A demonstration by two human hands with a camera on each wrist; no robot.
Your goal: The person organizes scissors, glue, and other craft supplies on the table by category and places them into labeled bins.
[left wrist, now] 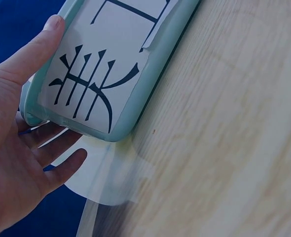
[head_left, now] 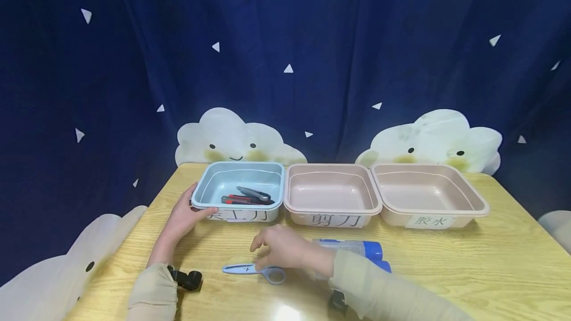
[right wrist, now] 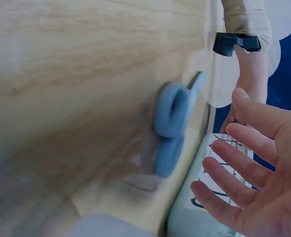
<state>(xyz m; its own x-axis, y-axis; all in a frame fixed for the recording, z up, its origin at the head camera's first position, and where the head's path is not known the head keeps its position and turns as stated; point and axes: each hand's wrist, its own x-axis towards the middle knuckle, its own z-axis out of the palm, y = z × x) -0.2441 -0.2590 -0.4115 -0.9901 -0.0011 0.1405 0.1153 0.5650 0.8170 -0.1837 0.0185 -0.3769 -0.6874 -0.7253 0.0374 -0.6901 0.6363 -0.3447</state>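
Observation:
At the left front corner of the light blue bin (head_left: 254,176), my left hand (head_left: 182,218) grips the rim, thumb along the front and the other fingers round the side. Inside that bin lie a grey utility knife (head_left: 253,193) and red-and-black ones beneath it. My right hand (head_left: 284,247) hovers over a pair of light blue scissors (head_left: 241,269), which lie flat on the table with blades pointing left. In the right wrist view its fingers are spread and loosely bent, apart from the scissors' handles (right wrist: 161,118), with nothing held.
Two pink bins, one in the middle (head_left: 332,208) and one at the right (head_left: 434,210), stand in line with the blue one. Paper labels mark their fronts. Blue-capped tubes (head_left: 348,246) lie behind the right forearm, partly hidden. A dark blue curtain (head_left: 285,24) hangs behind the wooden table (head_left: 446,261).

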